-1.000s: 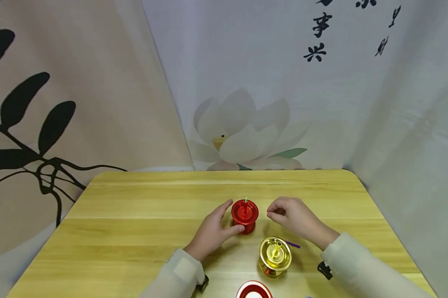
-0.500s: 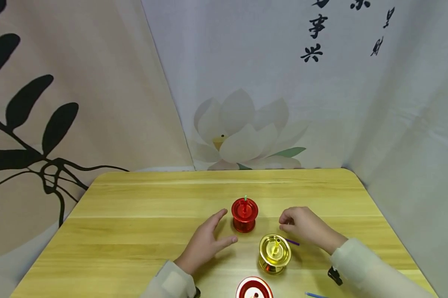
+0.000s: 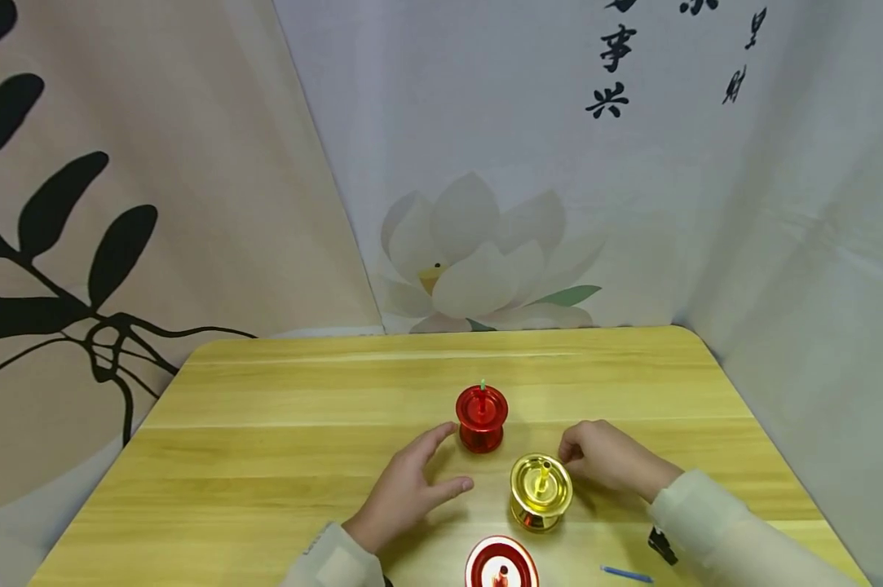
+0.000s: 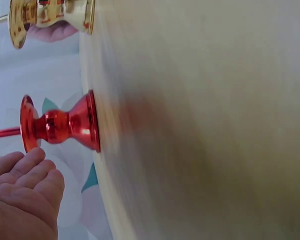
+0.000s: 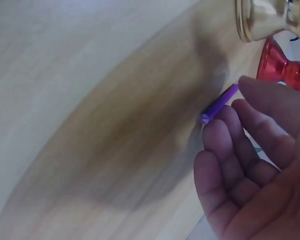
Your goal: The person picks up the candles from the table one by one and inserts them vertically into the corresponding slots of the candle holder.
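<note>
A red metallic candle holder (image 3: 481, 417) with a green candle tip (image 3: 483, 384) in its middle stands upright farthest back. My left hand (image 3: 409, 485) is beside it, fingers and thumb spread, nothing between them; in the left wrist view its fingertips (image 4: 37, 155) overlap the holder's upper dish. A gold candle holder (image 3: 541, 493) stands nearer, its central socket bare. Right behind it, on its right side, my right hand (image 3: 617, 458) pinches one end of a thin purple candle (image 5: 220, 104) between thumb and fingers, low over the table. The head view hides this candle.
Closest to me, a red holder with a pale, shiny dish (image 3: 501, 564) is partly cut off by the frame's lower edge. A thin blue candle (image 3: 627, 574) lies to its right on the wooden table (image 3: 265, 473). Printed curtains (image 3: 485, 163) hang behind.
My left hand has drawn back from the red holder toward me. My right hand has moved right and down to the purple candle behind the gold holder and now pinches it.
</note>
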Tool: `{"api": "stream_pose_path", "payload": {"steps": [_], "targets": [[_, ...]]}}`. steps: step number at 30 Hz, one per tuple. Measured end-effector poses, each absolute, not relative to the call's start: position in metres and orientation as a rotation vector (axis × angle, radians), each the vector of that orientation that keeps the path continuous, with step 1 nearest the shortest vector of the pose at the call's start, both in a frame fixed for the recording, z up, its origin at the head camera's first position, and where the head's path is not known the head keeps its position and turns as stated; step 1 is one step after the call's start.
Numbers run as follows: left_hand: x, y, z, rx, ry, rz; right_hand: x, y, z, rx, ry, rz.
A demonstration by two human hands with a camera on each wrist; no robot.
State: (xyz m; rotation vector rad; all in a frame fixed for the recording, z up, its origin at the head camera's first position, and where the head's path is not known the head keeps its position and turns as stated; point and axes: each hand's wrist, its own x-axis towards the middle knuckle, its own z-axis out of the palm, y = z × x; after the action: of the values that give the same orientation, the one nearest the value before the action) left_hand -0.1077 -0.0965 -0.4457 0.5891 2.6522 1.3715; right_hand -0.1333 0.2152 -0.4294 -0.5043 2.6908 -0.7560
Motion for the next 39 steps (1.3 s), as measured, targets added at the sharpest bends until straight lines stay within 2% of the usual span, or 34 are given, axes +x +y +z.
{"api": "stream_pose_path", "payload": {"steps": [16, 29, 39], "targets": [[-0.103, -0.066, -0.448, 0.802, 2.504, 1.347, -0.128, 0.219, -0.436, -0.523, 2.748, -0.612], [-0.103, -0.043, -0.445, 0.925, 2.460, 1.320, -0.125, 0.226, -0.440, -0.576, 2.744, -0.678], [-0.103, -0.034, -0.447, 0.892, 2.423, 1.303, -0.124, 0.228, -0.435, -0.529, 2.719, -0.834]]}}
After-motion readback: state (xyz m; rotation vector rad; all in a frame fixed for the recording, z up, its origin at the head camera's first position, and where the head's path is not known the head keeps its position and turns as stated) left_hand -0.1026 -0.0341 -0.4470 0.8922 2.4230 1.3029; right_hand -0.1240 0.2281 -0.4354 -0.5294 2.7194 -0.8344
